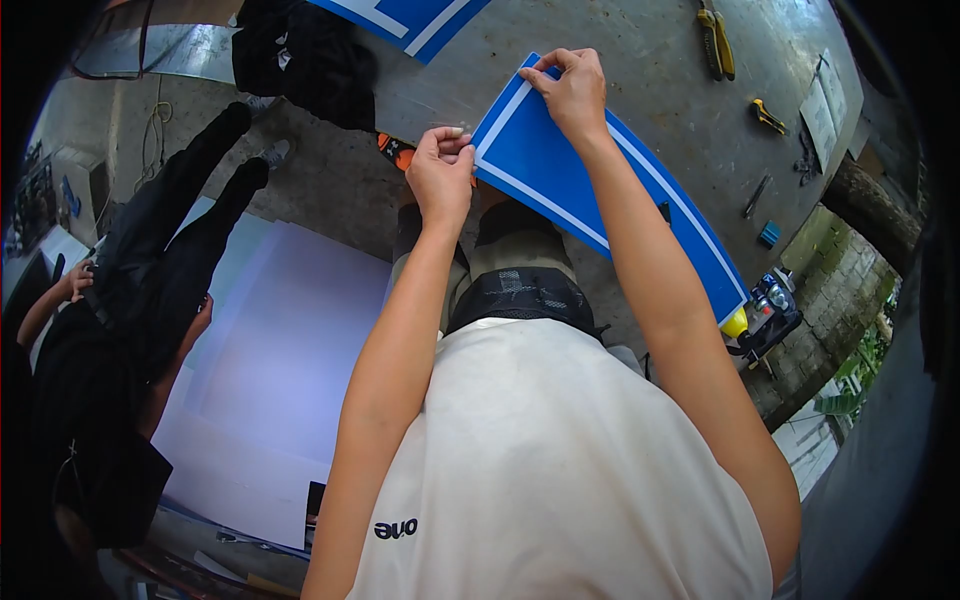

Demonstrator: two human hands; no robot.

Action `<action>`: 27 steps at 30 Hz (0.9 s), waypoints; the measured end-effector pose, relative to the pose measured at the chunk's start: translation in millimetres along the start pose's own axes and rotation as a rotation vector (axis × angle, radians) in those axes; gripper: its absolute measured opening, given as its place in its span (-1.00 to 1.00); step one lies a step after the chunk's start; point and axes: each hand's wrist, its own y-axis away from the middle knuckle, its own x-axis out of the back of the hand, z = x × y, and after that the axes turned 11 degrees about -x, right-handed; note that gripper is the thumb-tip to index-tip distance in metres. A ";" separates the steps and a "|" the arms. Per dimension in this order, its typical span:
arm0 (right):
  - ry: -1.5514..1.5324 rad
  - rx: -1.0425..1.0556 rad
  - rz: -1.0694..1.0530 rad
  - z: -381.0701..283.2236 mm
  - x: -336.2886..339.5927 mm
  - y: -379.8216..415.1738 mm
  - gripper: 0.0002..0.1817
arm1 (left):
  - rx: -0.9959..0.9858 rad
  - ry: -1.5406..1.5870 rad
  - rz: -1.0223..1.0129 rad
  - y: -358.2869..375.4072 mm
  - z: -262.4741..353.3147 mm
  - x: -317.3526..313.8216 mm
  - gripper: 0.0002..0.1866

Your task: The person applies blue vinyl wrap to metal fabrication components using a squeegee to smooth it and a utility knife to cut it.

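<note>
A long blue sign panel point(560, 180) with a white border line lies on the grey metal table point(650, 60) in front of me. My left hand point(440, 175) pinches the panel's near corner at its short end. At the far corner of that same end, my right hand point(572, 90) pinches the edge with fingertips. Both arms reach out over my white shirt.
Another blue and white panel point(410, 18) lies at the table's far side beside a black cloth point(305, 55). Yellow-handled pliers point(716, 42), a yellow knife point(768, 116) and small tools lie to the right. A person in black point(130, 300) sits on the floor at left by white sheets point(270, 360).
</note>
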 end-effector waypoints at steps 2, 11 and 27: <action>0.122 0.048 0.044 -0.2 -0.9 4.7 -0.76 | -0.006 -0.011 -0.002 0.0 0.2 0.3 -0.74; 0.232 0.043 -0.025 -7.4 -1.8 24.8 -0.74 | 0.004 -0.033 -0.003 0.2 5.4 0.5 -0.72; 0.239 0.051 -0.115 -17.6 -7.9 47.0 -0.77 | 0.009 -0.052 -0.018 -1.5 4.5 1.9 -0.70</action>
